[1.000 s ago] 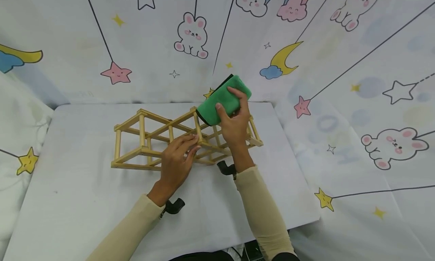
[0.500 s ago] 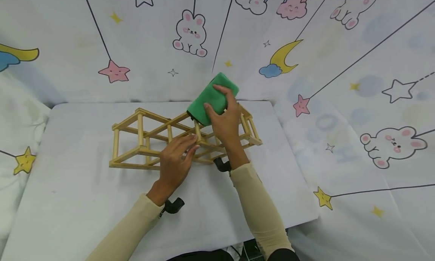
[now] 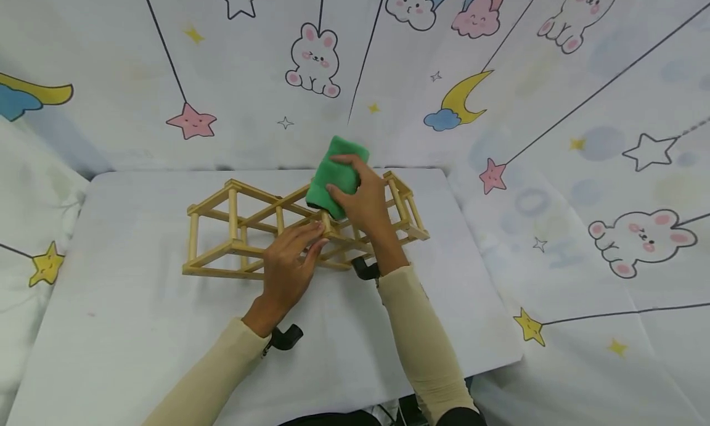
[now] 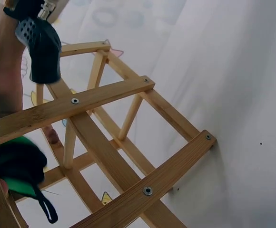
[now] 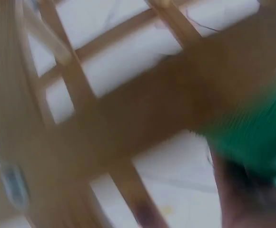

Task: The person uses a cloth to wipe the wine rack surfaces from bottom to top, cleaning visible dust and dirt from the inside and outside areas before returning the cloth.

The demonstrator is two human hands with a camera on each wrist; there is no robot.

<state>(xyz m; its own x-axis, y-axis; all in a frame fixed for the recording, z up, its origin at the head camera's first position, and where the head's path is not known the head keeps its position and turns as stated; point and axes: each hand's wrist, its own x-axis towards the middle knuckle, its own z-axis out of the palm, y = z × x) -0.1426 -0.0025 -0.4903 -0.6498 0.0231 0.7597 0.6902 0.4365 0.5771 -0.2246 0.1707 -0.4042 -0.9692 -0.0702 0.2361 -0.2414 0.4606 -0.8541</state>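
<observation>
Gripping a green cloth (image 3: 331, 180), the right hand (image 3: 365, 203) touches the open-celled rack (image 3: 232, 215).

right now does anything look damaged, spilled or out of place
Only a faint pinkish mark on the white tabletop, left of the pale wooden openwork frame, looks odd against the plain surface; no break or spill is visible.

A folded green cloth (image 3: 326, 174) (dark along its lower edge) tilts over the open wooden rack (image 3: 277, 202) spanning mid-frame.
</observation>
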